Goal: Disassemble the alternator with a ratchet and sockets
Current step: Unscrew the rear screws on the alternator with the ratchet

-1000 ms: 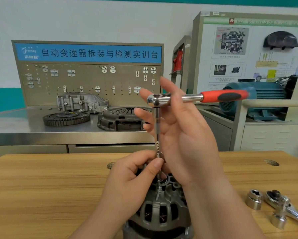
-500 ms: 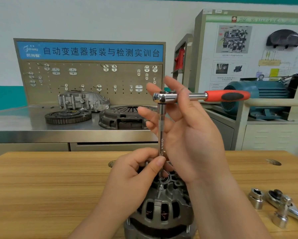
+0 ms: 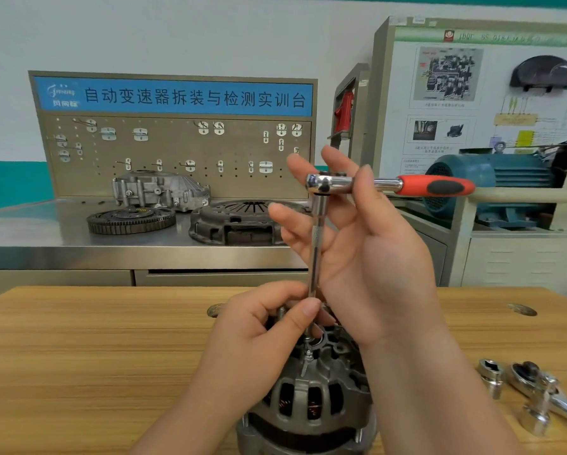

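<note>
A grey alternator (image 3: 308,402) stands on the wooden table (image 3: 78,356) at the bottom centre, copper windings showing through its slots. A ratchet with a red and black handle (image 3: 436,185) sits on top of a long chrome extension bar (image 3: 317,251) that runs straight down to the alternator's top. My left hand (image 3: 262,339) pinches the lower end of the extension between thumb and fingers. My right hand (image 3: 367,244) holds the ratchet neck near its head between thumb and fingers, the other fingers spread behind the bar. The socket at the bar's tip is hidden by my left hand.
A loose socket (image 3: 490,376) and a second chrome ratchet with a socket (image 3: 544,399) lie on the table at the right. Behind stands a steel bench with a flywheel (image 3: 131,220), a clutch cover (image 3: 242,221) and a pegboard. A blue motor (image 3: 492,182) sits at the right.
The view has shifted slightly, so the tool sits a little further right in the frame. Both hands keep their hold on the ratchet and the extension; the ratchet handle still points right.
</note>
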Demonstrator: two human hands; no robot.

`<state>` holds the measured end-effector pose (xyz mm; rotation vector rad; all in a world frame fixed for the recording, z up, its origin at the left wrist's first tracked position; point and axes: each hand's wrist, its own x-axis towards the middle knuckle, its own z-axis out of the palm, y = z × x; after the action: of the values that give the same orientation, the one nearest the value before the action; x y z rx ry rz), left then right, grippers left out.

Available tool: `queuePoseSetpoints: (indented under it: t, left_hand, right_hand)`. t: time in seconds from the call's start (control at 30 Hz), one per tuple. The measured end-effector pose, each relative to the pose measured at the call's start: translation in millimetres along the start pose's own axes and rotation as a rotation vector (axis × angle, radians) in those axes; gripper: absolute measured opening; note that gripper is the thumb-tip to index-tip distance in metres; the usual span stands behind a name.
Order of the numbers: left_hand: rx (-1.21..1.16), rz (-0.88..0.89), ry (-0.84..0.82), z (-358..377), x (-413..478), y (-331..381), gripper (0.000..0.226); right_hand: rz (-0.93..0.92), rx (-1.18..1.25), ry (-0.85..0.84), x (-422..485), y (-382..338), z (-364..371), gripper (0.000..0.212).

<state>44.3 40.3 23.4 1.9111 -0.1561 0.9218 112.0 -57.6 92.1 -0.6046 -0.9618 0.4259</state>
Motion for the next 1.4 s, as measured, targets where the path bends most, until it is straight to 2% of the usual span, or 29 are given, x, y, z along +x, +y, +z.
queuePoseSetpoints:
  t: [0.13,0.23,0.33,0.43,0.5,0.6,0.67,0.77,0.87,0.97,1.07,1.13,1.17,1.23,1.3,1.4]
  left_hand:
    - [-0.021,-0.044,0.034,-0.7,0.5,-0.3,0.009]
    - [-0.043,-0.053,0.041,0.6,0.6,2.1,0.007]
    - [-0.025,-0.042,0.044,1.1,0.1,2.2,0.008]
    - [0.022,-0.014,0.021,1.3,-0.3,2.9,0.013]
    - [0.036,0.0,0.005,1.5,0.2,3.6,0.011]
    - [0.029,0.005,0.011,1.0,1.0,2.6,0.011]
    - [0.011,-0.009,0.018,0.7,1.4,2.0,0.011]
    - [0.013,-0.016,0.036,1.1,1.5,0.9,0.011]
    - [0.027,0.003,0.032,1.0,1.4,-0.2,0.014]
    - [0.01,0.014,0.003,0.5,0.4,-0.3,0.024]
    - [0.031,0.017,-0.003,0.5,0.5,1.0,0.017]
    - [0.014,0.003,0.019,0.4,1.0,2.4,0.008]
    - [0.013,-0.004,0.032,0.5,1.0,3.0,0.011]
    - [0.021,-0.008,0.041,1.1,0.7,3.9,0.013]
    - [0.016,0.003,0.042,1.5,0.3,5.1,0.011]
    - [0.002,0.029,0.03,1.7,-0.2,5.6,0.011]
  right_hand:
    - [-0.167,-0.269,0.036,-1.5,3.6,1.7,0.019]
    - [-0.281,-0.413,0.042,-3.6,5.6,3.5,0.021]
    - [-0.147,-0.243,0.035,-2.6,4.7,6.3,0.02]
    - [-0.023,-0.077,0.016,-0.6,1.2,1.0,0.041]
    - [0.02,-0.054,-0.001,-0.8,-0.6,0.4,0.042]
    - [-0.022,-0.108,-0.005,-1.9,1.4,3.6,0.033]
    - [-0.131,-0.244,0.008,-3.0,3.0,5.5,0.019]
    - [-0.233,-0.381,0.008,-4.8,6.7,6.8,0.023]
    - [-0.133,-0.244,-0.005,-3.5,6.7,7.7,0.026]
    - [-0.044,-0.117,0.025,-1.7,1.6,2.4,0.041]
    - [-0.033,-0.146,0.028,-2.1,1.0,3.1,0.035]
    - [-0.102,-0.244,0.03,-2.8,4.0,5.3,0.022]
    - [-0.154,-0.301,0.033,-3.4,5.1,6.0,0.019]
    - [-0.22,-0.373,0.029,-3.8,5.9,7.2,0.022]
    - [-0.208,-0.352,0.014,-3.5,6.4,7.2,0.024]
    - [-0.094,-0.2,-0.004,-2.1,4.9,5.0,0.029]
